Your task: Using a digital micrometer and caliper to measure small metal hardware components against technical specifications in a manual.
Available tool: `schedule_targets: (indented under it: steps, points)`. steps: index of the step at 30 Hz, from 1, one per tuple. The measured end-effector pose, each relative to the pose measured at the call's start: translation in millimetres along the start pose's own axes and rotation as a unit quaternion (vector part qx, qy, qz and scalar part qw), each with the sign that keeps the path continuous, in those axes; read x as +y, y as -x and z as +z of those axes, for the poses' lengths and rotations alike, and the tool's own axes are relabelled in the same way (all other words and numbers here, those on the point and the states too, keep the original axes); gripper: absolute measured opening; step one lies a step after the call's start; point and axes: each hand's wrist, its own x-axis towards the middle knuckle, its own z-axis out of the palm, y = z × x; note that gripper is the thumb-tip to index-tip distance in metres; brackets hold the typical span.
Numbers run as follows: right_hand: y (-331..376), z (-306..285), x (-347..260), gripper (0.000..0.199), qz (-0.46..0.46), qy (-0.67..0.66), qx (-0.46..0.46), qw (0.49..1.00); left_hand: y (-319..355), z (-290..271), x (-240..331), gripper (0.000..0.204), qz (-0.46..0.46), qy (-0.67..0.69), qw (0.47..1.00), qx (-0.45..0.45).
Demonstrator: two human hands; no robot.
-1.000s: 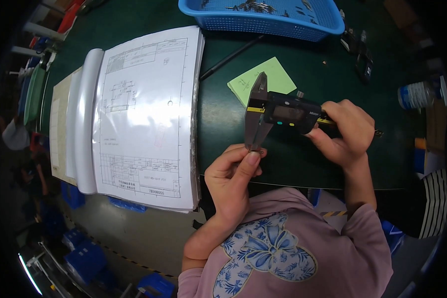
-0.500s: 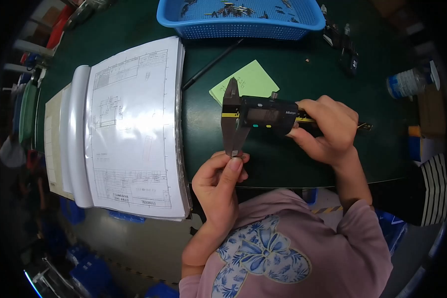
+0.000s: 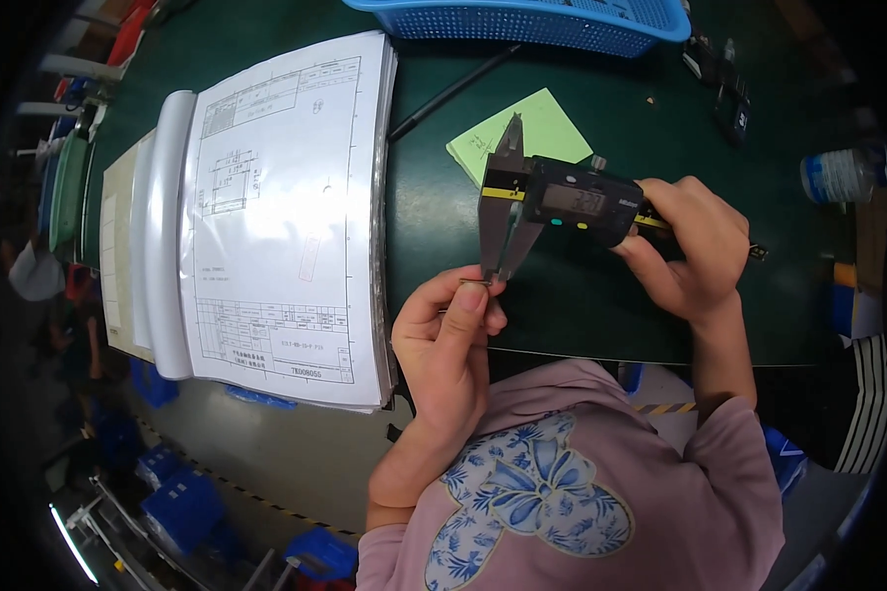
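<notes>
Here, R hand (image 3: 695,251) grips a digital caliper (image 3: 552,202) by its dark readout body, fingers wrapped round the beam end, thumb on the near side of the slider. Caliper is held level above the green counter (image 3: 562,325), jaws pointing down toward the person, nearly shut, w/ only a thin gap at the tips. L hand (image 3: 448,340) is raised just under those tips; thumb and forefinger pressed together, pinching a small thin metal part (image 3: 475,283) right at the jaw tips. Part is too small to tell its shape; looks to be touching the jaws, can't confirm it sits between them.

Behind the caliper a green sticky note pad (image 3: 537,133) lies on the counter, w/ a black pen (image 3: 453,91) just beyond, angled toward the blue plastic basket (image 3: 562,25) at the far edge. To the L, an open binder of technical drawings (image 3: 286,217) overhangs the counter's near edge. Far R, a small taped jar or roll (image 3: 838,175), blurred. Person wears a pink top w/ a blue floral print.
</notes>
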Motion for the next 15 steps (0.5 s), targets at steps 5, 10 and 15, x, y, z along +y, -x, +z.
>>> schedule_targets:
  steps: [5, 10, 15]
  points:
    - [0.4, 0.4, 0.5, 0.032, -0.006, -0.007, 0.008, 1.0, 0.0, 0.3, -1.1, 0.018, 0.004, 0.02, 1.0, 0.022]
    - [-0.1, 0.7, -0.3, 0.032, -0.008, -0.015, 0.008, 1.0, 0.1, 0.7, -1.3, 0.017, 0.009, 0.021, 0.999, 0.026]
    - [-0.1, 1.5, -0.4, 0.031, -0.018, -0.015, 0.017, 1.0, 0.5, 0.6, -1.3, 0.017, 0.008, 0.025, 0.999, 0.029]
